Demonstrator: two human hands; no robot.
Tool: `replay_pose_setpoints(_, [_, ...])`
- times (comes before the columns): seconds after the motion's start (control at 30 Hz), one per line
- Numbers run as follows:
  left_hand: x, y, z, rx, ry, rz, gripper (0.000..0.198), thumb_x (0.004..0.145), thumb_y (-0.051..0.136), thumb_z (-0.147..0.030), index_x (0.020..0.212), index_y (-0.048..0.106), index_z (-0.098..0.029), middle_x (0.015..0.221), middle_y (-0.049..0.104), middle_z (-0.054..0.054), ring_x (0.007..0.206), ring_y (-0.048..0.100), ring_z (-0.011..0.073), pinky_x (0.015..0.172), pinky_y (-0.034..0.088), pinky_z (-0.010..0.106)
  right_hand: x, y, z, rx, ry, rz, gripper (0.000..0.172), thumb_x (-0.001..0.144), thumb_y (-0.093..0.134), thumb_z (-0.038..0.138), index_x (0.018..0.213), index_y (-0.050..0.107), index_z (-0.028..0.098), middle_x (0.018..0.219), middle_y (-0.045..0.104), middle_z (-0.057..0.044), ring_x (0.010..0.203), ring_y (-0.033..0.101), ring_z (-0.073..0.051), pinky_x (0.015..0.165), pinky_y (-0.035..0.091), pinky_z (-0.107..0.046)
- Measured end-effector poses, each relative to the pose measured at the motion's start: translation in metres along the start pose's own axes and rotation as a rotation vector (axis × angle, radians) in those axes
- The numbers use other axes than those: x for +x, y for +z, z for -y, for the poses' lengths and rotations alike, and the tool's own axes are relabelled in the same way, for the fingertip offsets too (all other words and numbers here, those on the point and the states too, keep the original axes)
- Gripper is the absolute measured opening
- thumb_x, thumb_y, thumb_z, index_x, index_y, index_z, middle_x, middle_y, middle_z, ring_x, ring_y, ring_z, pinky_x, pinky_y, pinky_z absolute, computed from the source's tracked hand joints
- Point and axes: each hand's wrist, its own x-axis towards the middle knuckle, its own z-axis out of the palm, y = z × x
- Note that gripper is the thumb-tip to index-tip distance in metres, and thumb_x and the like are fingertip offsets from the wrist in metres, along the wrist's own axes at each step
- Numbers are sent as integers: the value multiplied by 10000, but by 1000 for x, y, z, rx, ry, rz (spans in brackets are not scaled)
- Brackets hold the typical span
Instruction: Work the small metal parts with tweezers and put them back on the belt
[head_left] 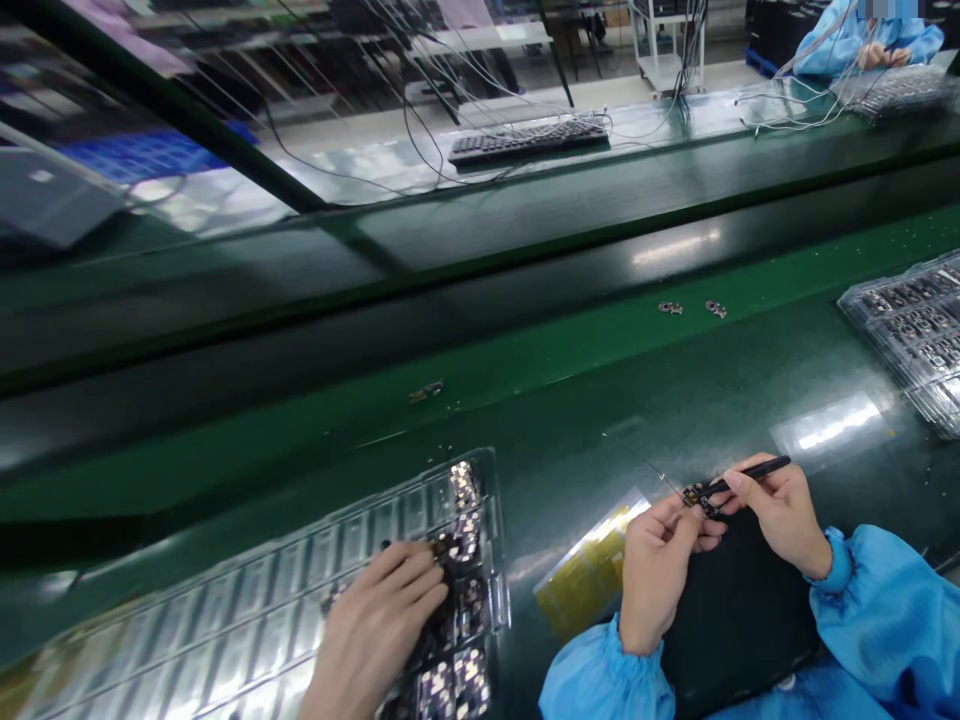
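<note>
While left hand [660, 570] pinches board [697, 496], right [780, 510] holds tool [757, 473]

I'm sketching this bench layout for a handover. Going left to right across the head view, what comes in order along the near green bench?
Clear plastic tray of circuit boards → yellow film sheet → left hand → small circuit board → right hand holding a black tool → second clear tray of boards
</note>
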Motion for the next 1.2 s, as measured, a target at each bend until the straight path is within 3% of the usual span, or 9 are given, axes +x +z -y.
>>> replay_pose_setpoints(1.2, [0,1,1,-31,7,5,267,752,623,-332,879,658,-100,753,688,83,651,644,151,608,526,248,0,0,1,-16,-30,1,233,750,672,365,755,640,134,623,694,-46,573,677,-167,517,579,-252])
